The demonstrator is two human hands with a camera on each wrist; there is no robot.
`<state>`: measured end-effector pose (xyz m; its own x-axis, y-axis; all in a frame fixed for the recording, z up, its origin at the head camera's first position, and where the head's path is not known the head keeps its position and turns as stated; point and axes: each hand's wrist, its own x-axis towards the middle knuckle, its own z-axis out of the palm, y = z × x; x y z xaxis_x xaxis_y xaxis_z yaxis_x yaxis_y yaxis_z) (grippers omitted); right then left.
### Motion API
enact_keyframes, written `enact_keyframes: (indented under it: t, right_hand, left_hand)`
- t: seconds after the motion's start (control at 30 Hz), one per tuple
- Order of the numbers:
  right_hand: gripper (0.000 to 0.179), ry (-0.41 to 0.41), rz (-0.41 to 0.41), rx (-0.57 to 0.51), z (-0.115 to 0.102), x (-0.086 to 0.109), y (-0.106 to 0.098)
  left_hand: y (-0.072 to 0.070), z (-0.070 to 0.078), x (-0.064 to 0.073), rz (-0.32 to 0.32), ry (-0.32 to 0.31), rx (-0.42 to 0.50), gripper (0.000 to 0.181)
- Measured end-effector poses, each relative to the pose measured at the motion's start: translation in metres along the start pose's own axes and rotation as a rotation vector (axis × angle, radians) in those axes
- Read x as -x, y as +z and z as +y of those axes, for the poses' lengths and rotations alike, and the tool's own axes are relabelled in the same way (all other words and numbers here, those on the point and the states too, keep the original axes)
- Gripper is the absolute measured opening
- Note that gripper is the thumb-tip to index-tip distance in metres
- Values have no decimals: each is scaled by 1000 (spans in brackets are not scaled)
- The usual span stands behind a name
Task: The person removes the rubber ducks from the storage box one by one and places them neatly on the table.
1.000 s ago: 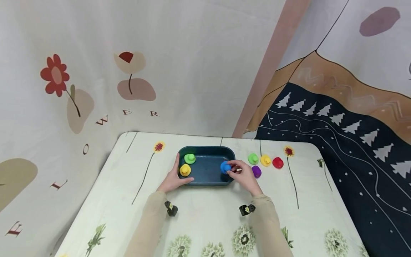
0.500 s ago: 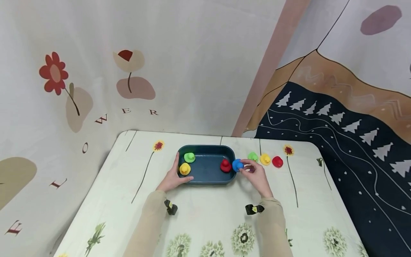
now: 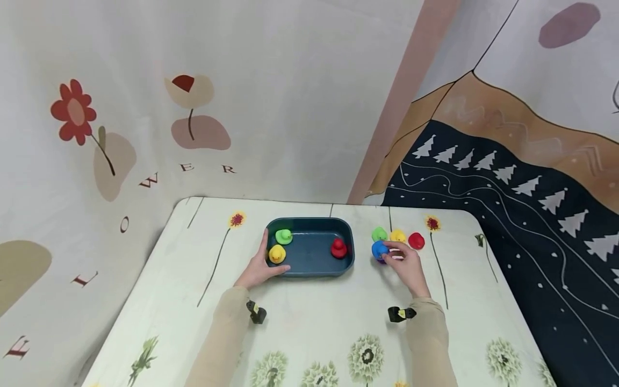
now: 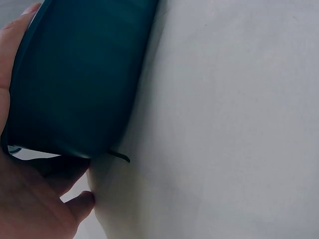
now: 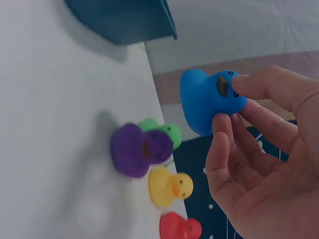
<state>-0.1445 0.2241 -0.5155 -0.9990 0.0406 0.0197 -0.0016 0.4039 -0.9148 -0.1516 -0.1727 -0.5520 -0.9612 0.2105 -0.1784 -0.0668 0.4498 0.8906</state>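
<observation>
My right hand [image 3: 406, 264] pinches a blue rubber duck [image 5: 204, 99] between thumb and fingers, held above the table. In the head view that duck overlaps a purple rubber duck [image 5: 139, 149] standing on the table below. My left hand [image 3: 256, 267] grips the left end of a dark blue rectangular tray [image 3: 314, 271], thumb over the near rim and fingers along the left side. Inside the tray, a green duck [image 3: 283, 236] and a yellow duck [image 3: 277, 253] sit at the left. A red duck [image 3: 338, 248] sits at its right end.
Behind the purple duck stand another green duck [image 3: 379, 233], another yellow duck [image 3: 398, 235] and another red duck [image 3: 416, 241]. A flower-printed cloth covers the table [image 3: 309, 317]. Printed curtains [image 3: 290, 107] hang behind the table's back edge.
My right hand has carried the blue duck from over the tray's right end rightward, beyond the rim to above the purple duck. The red duck in the tray has come into view. My left hand stays put.
</observation>
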Motion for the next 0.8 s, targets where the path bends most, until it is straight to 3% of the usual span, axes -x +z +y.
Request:
enact_keyframes:
  t: [0.47, 0.8]
  right_hand:
    - [32, 35, 71, 65, 28, 5, -32]
    - [35, 91, 24, 156, 37, 1, -49]
  left_hand:
    - [0, 2, -1, 2, 3, -19, 119]
    - [0, 2, 1, 9, -23, -15, 118]
